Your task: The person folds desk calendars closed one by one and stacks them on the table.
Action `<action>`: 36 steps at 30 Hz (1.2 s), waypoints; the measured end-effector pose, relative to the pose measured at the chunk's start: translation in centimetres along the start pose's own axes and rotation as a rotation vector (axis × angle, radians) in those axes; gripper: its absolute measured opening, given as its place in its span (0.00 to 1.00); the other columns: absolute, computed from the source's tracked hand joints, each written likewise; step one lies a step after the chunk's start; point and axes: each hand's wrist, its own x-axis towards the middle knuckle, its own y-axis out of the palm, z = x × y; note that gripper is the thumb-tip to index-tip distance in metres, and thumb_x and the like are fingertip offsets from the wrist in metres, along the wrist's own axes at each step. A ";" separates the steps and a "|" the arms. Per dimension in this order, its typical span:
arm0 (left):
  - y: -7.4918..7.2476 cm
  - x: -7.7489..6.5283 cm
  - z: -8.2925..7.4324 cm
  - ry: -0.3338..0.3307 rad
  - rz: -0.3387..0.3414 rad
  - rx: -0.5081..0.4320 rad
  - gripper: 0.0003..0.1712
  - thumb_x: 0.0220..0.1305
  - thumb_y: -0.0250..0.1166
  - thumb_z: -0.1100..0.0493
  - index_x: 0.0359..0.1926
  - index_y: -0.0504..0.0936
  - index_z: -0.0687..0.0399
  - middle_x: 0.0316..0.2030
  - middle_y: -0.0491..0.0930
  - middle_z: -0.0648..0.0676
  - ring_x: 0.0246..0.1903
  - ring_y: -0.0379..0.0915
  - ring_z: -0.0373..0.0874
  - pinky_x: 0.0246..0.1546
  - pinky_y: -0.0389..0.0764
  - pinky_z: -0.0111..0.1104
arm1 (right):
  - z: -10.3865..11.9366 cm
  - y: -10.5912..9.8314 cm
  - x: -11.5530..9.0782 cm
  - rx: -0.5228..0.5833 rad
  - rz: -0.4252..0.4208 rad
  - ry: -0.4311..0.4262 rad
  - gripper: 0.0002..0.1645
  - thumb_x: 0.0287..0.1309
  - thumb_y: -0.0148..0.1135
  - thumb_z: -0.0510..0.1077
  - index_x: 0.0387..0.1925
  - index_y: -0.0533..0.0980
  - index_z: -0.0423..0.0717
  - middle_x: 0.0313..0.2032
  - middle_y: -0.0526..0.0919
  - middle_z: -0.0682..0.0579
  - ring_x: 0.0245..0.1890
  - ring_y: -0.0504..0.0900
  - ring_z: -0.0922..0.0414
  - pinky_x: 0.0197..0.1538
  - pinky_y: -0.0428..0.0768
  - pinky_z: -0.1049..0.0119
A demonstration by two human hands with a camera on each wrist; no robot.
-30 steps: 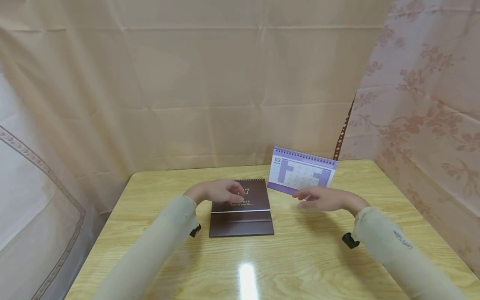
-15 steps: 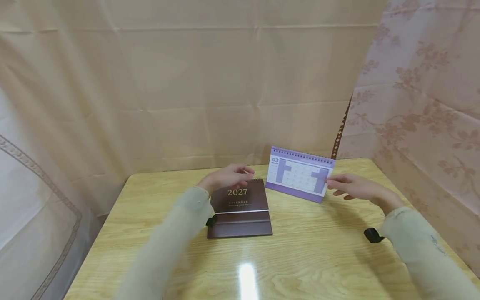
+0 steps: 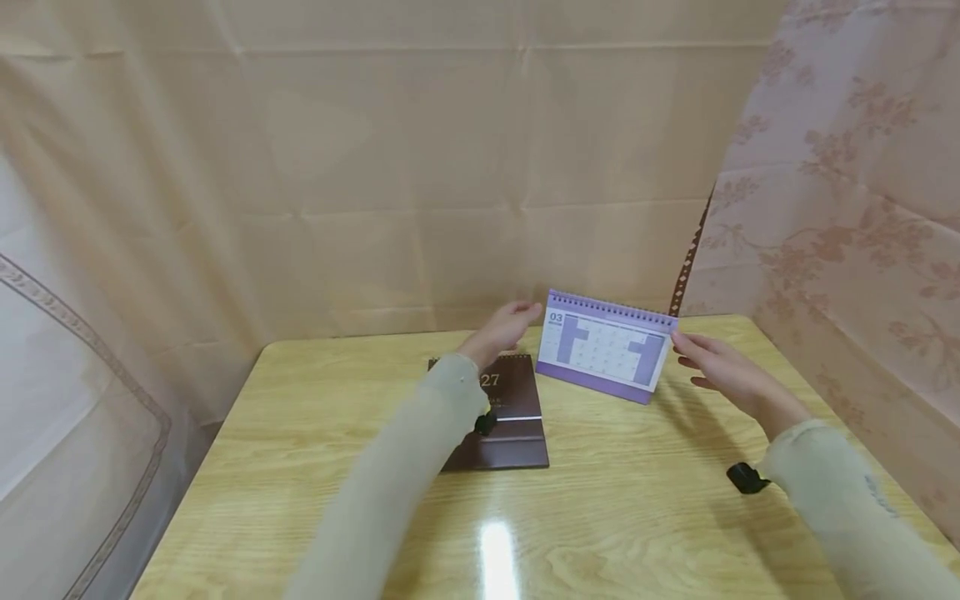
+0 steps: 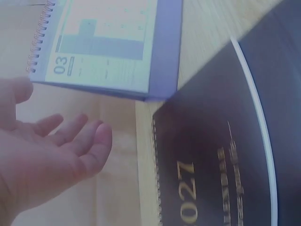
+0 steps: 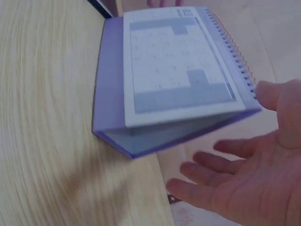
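A purple desk calendar (image 3: pixel 609 348), opened to a page marked 03, stands tented at the back right of the table. My right hand (image 3: pixel 722 377) is at its right side; in the right wrist view the thumb (image 5: pixel 269 95) reaches the upper corner by the wire binding, the other fingers spread loosely below. On the opposite side my left hand (image 3: pixel 501 332) has its thumb (image 4: pixel 22 89) close to the calendar's upper left corner, fingers relaxed and slightly bent. Below the left forearm lies a dark brown 2027 calendar (image 3: pixel 521 400), partly covered by the sleeve.
Both calendars rest on a light wood-grain table (image 3: pixel 637 517). A beige curtain (image 3: pixel 375 167) hangs right behind its back edge, and a pink floral cloth (image 3: pixel 862 208) hangs along the right side. A white cloth (image 3: pixel 67 400) is at the left.
My left hand has moved right and away from me, from over the brown calendar to the purple one's left side. My right hand has gone from its lower front to its upper right corner.
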 end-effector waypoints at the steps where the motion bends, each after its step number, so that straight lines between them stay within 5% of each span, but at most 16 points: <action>1: 0.3 0.2 -0.1 -0.005 -0.013 -0.008 0.38 0.78 0.50 0.39 0.77 0.60 0.57 0.73 0.64 0.59 0.69 0.62 0.58 0.65 0.69 0.53 | 0.0 0.2 0.1 0.018 -0.002 0.002 0.55 0.77 0.37 0.68 0.76 0.35 0.27 0.76 0.38 0.25 0.73 0.42 0.25 0.70 0.53 0.31; 7: 1.5 1.2 -0.6 -0.073 -0.032 -0.094 0.38 0.76 0.49 0.33 0.75 0.66 0.50 0.71 0.68 0.57 0.68 0.64 0.62 0.65 0.67 0.57 | 0.4 1.1 0.3 0.142 0.018 0.019 0.55 0.76 0.36 0.68 0.77 0.30 0.31 0.77 0.33 0.29 0.74 0.38 0.27 0.71 0.49 0.31; 14: 2.6 1.5 -1.5 -0.116 -0.059 -0.110 0.34 0.76 0.45 0.31 0.72 0.71 0.40 0.64 0.74 0.49 0.64 0.68 0.55 0.65 0.66 0.56 | 1.0 1.5 0.9 0.181 0.035 0.034 0.57 0.74 0.37 0.71 0.77 0.30 0.33 0.77 0.32 0.30 0.75 0.37 0.29 0.73 0.48 0.34; 21: 3.1 1.0 -2.8 -0.123 -0.068 -0.082 0.36 0.77 0.41 0.31 0.72 0.71 0.45 0.57 0.77 0.50 0.60 0.70 0.51 0.62 0.68 0.52 | 1.2 1.6 1.4 0.173 0.045 0.074 0.58 0.73 0.31 0.74 0.77 0.27 0.34 0.75 0.26 0.26 0.74 0.38 0.27 0.72 0.46 0.33; 29: 3.5 1.3 -2.6 -0.157 -0.103 -0.172 0.38 0.75 0.45 0.30 0.64 0.78 0.53 0.59 0.76 0.53 0.62 0.69 0.51 0.65 0.67 0.52 | 1.5 1.2 2.0 0.137 0.062 0.120 0.62 0.68 0.26 0.79 0.77 0.25 0.38 0.74 0.27 0.23 0.73 0.36 0.24 0.71 0.44 0.30; 36: 4.6 1.9 -3.1 -0.227 -0.157 -0.211 0.41 0.70 0.49 0.26 0.62 0.79 0.53 0.48 0.80 0.51 0.52 0.75 0.49 0.63 0.71 0.51 | 1.2 0.9 2.5 0.113 0.071 0.157 0.63 0.65 0.20 0.81 0.78 0.29 0.35 0.73 0.38 0.21 0.73 0.40 0.24 0.68 0.47 0.25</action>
